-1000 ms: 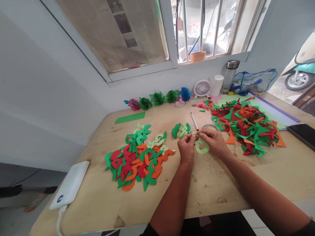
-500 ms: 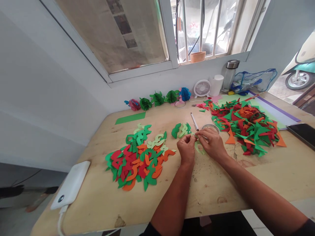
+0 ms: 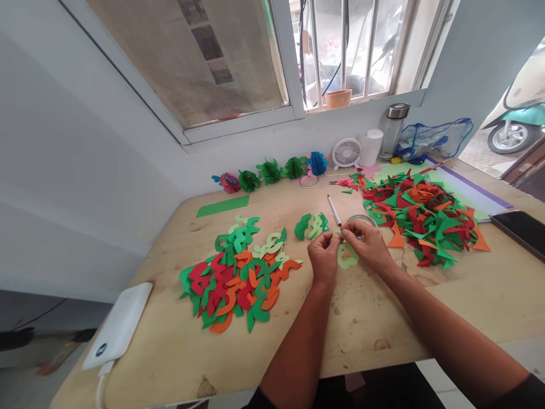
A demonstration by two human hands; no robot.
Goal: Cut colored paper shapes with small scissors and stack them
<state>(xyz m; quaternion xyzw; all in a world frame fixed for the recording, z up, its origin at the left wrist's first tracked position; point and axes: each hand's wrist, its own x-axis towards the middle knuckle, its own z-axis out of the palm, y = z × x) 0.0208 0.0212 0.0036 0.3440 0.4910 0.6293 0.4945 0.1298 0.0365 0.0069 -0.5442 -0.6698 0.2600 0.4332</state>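
My left hand (image 3: 324,258) and my right hand (image 3: 367,245) meet over the wooden table, fingertips pinched close together. Between them is a small pale green bit, mostly hidden by the fingers. Just below the fingertips lies a light green paper ring (image 3: 348,256). A white pen (image 3: 334,210) points away from my hands, and a roll of clear tape (image 3: 361,219) is partly behind my right hand. Left of them sits a small group of green paper pieces (image 3: 314,226). Farther left is a pile of curved red, orange and green cutouts (image 3: 232,284).
Paper scraps (image 3: 426,213) are heaped at the right, beside a dark phone (image 3: 522,232). Along the wall stand paper turtles (image 3: 270,171), a fan (image 3: 346,153), a white cylinder (image 3: 372,147) and a bottle (image 3: 394,133). A white power bank (image 3: 119,326) lies at the left edge.
The view has shifted slightly. The light green ring shows more fully below my fingers, and my right fingertips have moved a little.
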